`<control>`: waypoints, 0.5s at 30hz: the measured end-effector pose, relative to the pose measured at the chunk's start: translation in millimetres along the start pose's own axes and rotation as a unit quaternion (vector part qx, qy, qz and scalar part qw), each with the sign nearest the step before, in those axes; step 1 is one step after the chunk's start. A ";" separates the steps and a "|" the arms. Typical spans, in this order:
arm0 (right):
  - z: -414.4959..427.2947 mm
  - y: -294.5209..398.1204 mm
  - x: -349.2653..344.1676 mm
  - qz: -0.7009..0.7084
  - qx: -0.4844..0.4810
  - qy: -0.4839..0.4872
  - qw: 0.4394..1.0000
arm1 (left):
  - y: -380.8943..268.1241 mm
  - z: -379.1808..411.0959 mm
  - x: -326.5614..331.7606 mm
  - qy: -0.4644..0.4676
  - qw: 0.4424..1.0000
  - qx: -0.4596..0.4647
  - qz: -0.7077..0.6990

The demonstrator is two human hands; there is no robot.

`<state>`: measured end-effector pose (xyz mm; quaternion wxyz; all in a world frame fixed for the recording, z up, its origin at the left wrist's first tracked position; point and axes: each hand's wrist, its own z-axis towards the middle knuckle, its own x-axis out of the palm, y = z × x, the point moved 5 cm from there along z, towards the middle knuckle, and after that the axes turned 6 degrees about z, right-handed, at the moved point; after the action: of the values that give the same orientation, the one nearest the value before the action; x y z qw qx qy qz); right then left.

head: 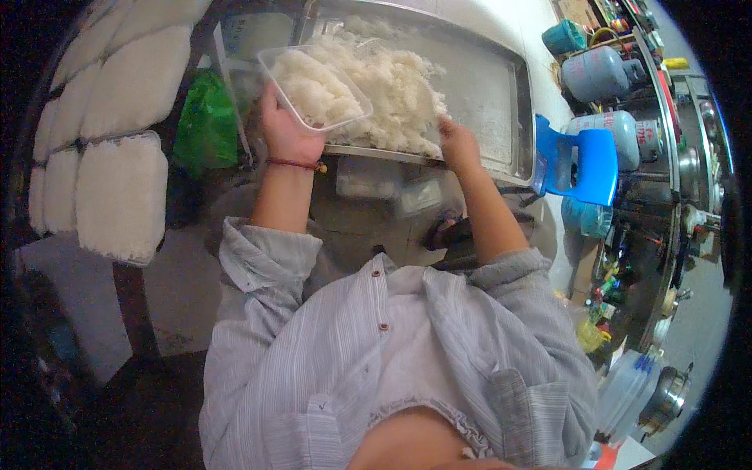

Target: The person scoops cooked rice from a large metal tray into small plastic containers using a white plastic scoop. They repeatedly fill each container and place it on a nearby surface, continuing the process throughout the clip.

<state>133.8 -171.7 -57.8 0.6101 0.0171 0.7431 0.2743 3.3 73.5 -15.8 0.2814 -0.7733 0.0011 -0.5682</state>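
My left hand [291, 126] holds a clear plastic container [352, 120] from below, tilted, with white cooked rice [317, 88] in it. Beneath and beside it, a large metal tray [523, 106] bears a loose heap of rice [399, 94] over its left part. At the heap's right edge, near the tray's close rim, is my right hand [457, 138], with its fingers curled. Whether it grips a tool hidden by the rice cannot be told.
Several containers filled with rice [123, 194] stand in rows at the left. A green plastic bag [205, 123] hangs beside them. A blue plastic stool [593, 167] adjoins the tray's right end, with gas cylinders [596, 73] behind. Clear containers [420, 197] lie below the tray.
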 end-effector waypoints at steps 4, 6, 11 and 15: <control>-15.3 -24.7 -19.0 0.109 0.000 0.003 0.994 | 17.9 -1.0 -1.7 -0.024 1.000 -0.008 0.010; -22.2 -52.6 -40.9 0.092 0.028 -0.046 0.994 | 22.2 -2.0 -2.5 -0.032 0.999 -0.014 0.016; -16.1 -71.0 -31.3 0.034 0.078 0.033 0.996 | 33.6 -1.8 0.0 -0.046 0.998 -0.016 0.047; 4.9 -25.0 1.7 0.067 0.026 0.100 0.992 | 47.9 5.2 -18.8 -0.054 0.996 -0.018 0.066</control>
<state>145.5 -190.5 -70.6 0.5126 0.0554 0.8042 0.2956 16.4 41.5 -54.2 0.3044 -0.8057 0.0471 -0.5060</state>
